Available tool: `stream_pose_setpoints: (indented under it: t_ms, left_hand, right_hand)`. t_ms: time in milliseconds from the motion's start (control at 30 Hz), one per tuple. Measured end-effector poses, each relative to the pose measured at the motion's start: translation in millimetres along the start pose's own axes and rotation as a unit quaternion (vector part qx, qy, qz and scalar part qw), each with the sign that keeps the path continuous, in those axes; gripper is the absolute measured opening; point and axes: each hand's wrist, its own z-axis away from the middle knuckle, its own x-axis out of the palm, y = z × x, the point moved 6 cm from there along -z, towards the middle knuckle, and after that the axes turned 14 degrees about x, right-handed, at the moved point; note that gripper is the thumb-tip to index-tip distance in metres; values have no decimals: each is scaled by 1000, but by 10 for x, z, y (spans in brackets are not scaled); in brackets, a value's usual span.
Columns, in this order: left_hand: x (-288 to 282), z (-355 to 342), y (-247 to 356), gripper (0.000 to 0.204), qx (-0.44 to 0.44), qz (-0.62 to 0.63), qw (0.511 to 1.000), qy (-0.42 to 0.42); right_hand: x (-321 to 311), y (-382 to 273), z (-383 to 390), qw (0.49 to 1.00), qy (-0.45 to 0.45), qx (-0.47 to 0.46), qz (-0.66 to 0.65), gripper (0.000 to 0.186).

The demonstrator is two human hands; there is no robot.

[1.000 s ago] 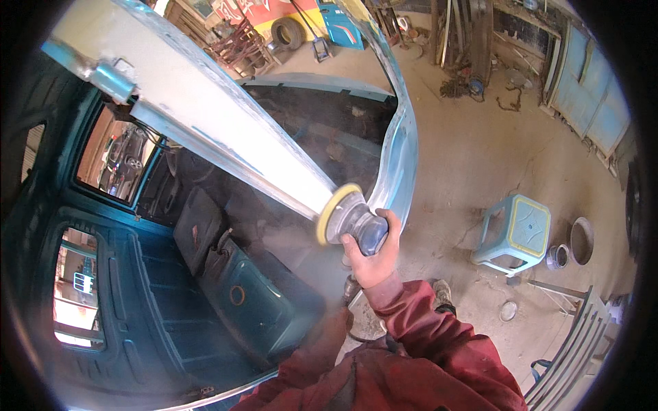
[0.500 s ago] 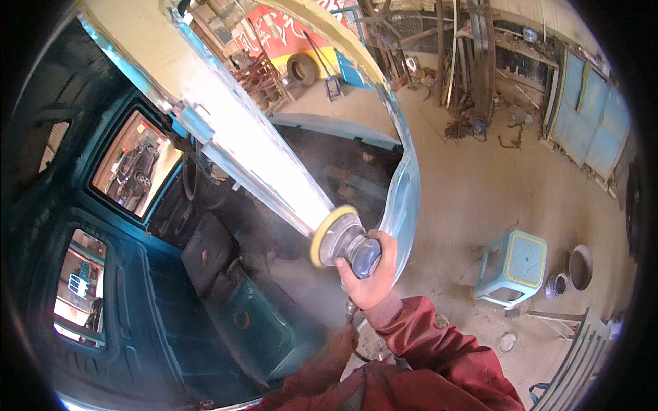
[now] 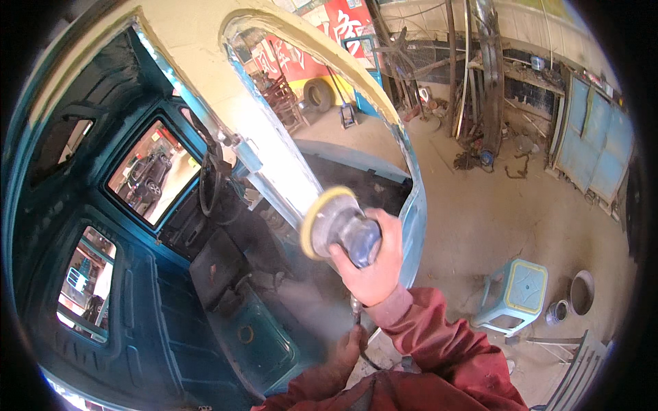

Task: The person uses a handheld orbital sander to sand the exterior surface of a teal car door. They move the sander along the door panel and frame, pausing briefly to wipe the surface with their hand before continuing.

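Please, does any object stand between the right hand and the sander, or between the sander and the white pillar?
Nothing visible does. The right hand grips the sander directly, and no object shows between its yellow pad and the white pillar.

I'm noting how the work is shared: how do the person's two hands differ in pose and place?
The right hand wraps round the sander; the left hand is by the dark hose, its grip unclear. The right hand is in plain view, while the left hand shows dimly, lower in the picture. Both are bare, with red sleeves.
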Motion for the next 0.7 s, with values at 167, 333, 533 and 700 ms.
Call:
stream_pose_setpoints:
  t_ms: [167,333,533,700]
  left_hand:
    - [116,-224,533,52,87,161,982,46]
    - [241,-162,535,51,10,150,988,30]
    - [180,-352,697,49,144,191,970,45]
    - [223,-294,693,48,103,185,976,52]
  right_hand:
    - [169,-326,-317,999,-15,-38,13,69]
    - [9,-441,-217,997,20,-72,-3,71]
    - [126,-573,-414,997,-4,-72,17,69]
    - [81,-679,-319,996,-2,-85,-2,67]
